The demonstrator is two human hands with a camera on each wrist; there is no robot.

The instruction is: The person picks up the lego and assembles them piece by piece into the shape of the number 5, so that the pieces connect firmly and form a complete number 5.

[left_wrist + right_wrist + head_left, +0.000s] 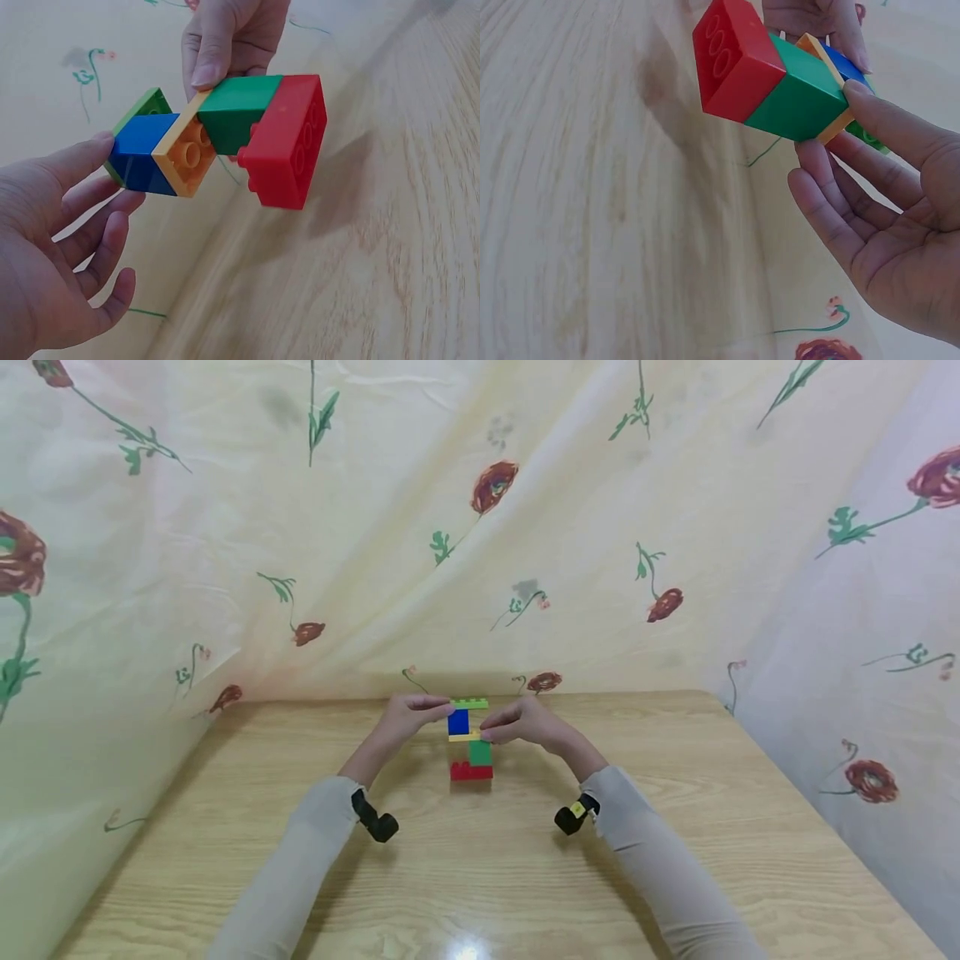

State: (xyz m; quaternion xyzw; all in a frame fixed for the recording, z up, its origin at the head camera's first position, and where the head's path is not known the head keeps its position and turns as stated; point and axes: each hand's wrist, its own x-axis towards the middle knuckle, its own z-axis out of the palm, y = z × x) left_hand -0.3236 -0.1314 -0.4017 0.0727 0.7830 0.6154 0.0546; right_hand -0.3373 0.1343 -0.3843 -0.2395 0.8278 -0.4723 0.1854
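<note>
Both hands hold one stepped stack of toy building bricks above the table, its underside showing in the wrist views. From the top come a flat lime-green brick [472, 702], a blue brick [458, 722], a thin yellow-orange brick [182, 150], a green brick [796, 94] and a red brick [289, 142]. My left hand [405, 720] pinches the upper end at the blue and lime-green bricks, its other fingers loosely bent. With thumb and fingers my right hand [531, 725] pinches the stack where the green and yellow-orange bricks meet. Fingertips partly hide the lime-green brick.
The stack hangs over a wood-grain table [465, 868]. Behind it and at both sides hangs a pale cloth [375, 527] printed with red flowers. Black wrist cameras sit on the left wrist [372, 817] and right wrist [576, 814], near the grey sleeves.
</note>
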